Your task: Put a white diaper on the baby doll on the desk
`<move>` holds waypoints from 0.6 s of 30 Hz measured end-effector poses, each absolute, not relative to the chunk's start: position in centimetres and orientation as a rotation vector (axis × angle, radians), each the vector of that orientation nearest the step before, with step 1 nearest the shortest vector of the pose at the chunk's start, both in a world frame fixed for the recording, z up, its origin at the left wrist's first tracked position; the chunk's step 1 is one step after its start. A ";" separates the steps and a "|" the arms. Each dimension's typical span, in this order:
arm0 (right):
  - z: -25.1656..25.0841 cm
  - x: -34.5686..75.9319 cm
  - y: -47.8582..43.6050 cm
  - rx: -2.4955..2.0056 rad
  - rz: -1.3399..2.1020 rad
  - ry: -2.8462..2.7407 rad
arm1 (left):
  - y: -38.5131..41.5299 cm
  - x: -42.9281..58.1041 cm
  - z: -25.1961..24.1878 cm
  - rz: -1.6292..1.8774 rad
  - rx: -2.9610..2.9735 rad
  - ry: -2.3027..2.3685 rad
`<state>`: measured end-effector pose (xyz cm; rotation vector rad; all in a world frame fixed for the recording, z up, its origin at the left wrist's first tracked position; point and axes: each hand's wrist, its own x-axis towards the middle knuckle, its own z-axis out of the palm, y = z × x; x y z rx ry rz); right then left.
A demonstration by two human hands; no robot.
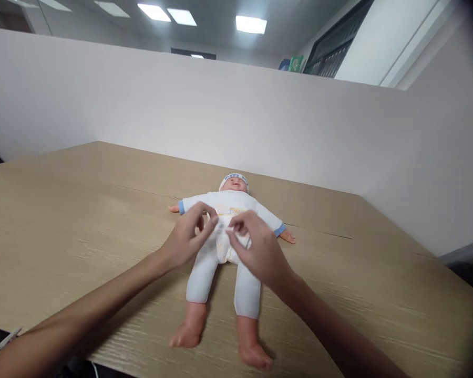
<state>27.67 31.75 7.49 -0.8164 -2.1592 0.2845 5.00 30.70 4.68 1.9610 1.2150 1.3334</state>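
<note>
A baby doll lies on its back on the table, head away from me, in a white outfit with blue cuffs and a white hat. Around its hips is a white diaper with faint printing and a yellowish edge. Over the left side of its waistband, my left hand is bent, thumb and forefinger close together. My right hand faces it from the other side, fingers curled and thumb near the forefinger. Whatever lies between the fingertips of either hand is too small and blurred to make out.
The wooden table reaches back to a low white partition. A thin seam runs across its top. A white cable shows at the lower left, off the table's front edge. Beyond the partition is a green package.
</note>
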 end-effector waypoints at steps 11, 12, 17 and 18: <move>3.1 32.6 26.6 -1.155 0.443 -2.294 | 27.4 4.5 3.2 0.718 2.227 1.319; 3.1 32.2 26.9 -1.222 0.425 -2.259 | 27.6 5.0 2.9 0.750 2.212 1.363; 2.7 30.0 27.5 -1.368 0.267 -2.237 | 28.7 6.4 1.8 0.818 2.217 1.412; 2.5 29.8 27.5 -1.361 0.238 -2.242 | 28.8 6.4 1.7 0.821 2.222 1.395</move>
